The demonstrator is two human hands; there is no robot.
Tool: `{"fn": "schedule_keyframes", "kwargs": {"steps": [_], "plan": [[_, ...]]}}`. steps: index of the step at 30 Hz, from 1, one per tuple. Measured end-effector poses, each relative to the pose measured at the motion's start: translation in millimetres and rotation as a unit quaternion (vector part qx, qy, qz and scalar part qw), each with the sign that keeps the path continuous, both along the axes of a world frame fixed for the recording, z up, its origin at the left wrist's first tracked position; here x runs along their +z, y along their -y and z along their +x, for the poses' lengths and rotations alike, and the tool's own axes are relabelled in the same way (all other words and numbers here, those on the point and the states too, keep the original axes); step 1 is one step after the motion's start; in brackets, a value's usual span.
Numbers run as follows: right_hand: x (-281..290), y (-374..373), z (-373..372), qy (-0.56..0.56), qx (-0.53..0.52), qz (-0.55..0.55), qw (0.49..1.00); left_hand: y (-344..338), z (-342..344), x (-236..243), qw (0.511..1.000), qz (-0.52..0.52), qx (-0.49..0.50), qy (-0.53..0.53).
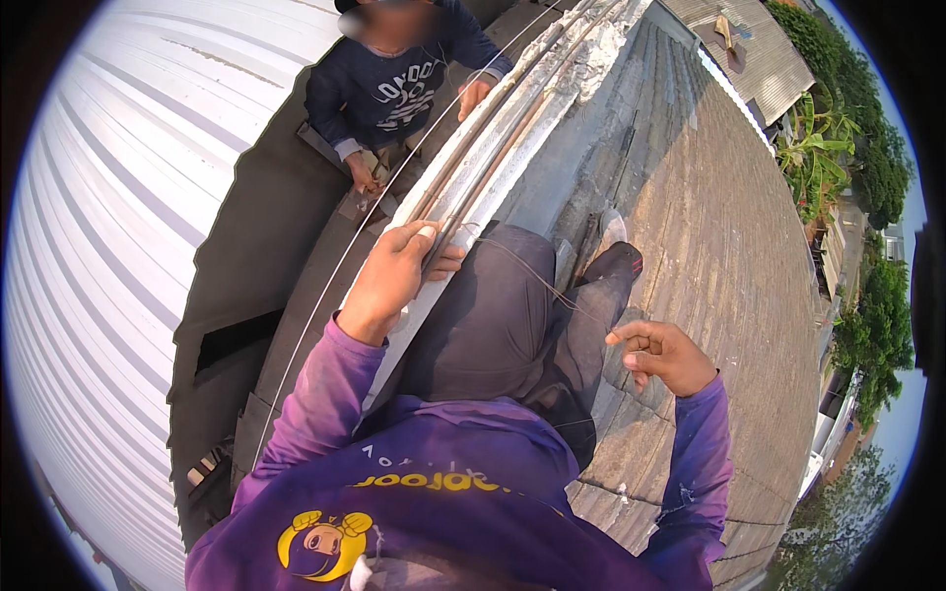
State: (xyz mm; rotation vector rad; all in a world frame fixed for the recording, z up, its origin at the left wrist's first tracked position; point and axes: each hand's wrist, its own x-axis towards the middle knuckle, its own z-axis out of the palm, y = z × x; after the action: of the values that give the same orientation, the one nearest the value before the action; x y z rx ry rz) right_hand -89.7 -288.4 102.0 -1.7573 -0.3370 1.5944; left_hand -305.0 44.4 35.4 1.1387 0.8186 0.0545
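My left hand [399, 276] grips long thin steel rods [519, 113] lying along a white concrete beam [576, 94]. A thin loop of wire [522, 258] hangs from the rods near that hand, across my dark trouser legs. My right hand [660, 357] is raised to the right with fingers loosely bent and apart; its index fingertip is close to the wire, and I cannot tell whether it touches it. My knee rests against the beam, and my foot is on the grey corrugated roof [729, 325].
Beyond the beam a co-worker [394, 89] has one hand at its edge and the other lower. A white metal roof [138, 197] curves along the left above a dark gap. A pale cable runs beside the beam. Trees [867, 335] and lower roofs lie off the right edge.
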Motion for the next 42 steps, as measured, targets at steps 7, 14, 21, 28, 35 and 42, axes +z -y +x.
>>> {"fn": "schedule_keyframes", "kwargs": {"steps": [7,14,21,28,35,42], "plan": [[-55,49,-5,0.072,-0.059,0.003,0.996,0,4,1,0.998,0.05,-0.03,-0.015],[-94,65,-29,0.099,-0.241,0.039,0.965,20,4,-15,0.982,0.182,0.025,-0.038],[-37,54,-15,0.148,-0.343,0.125,0.919,22,6,-11,0.984,0.166,0.038,-0.056],[-24,52,9,0.166,-0.147,-0.043,0.974,30,8,-17,0.981,0.176,0.066,-0.047],[-90,29,28,0.227,0.025,0.022,0.973,33,15,-15,0.949,0.294,0.058,-0.103],[-21,-167,64,0.156,-0.133,0.324,0.923,32,13,-28,0.949,0.29,0.068,-0.102]]}}
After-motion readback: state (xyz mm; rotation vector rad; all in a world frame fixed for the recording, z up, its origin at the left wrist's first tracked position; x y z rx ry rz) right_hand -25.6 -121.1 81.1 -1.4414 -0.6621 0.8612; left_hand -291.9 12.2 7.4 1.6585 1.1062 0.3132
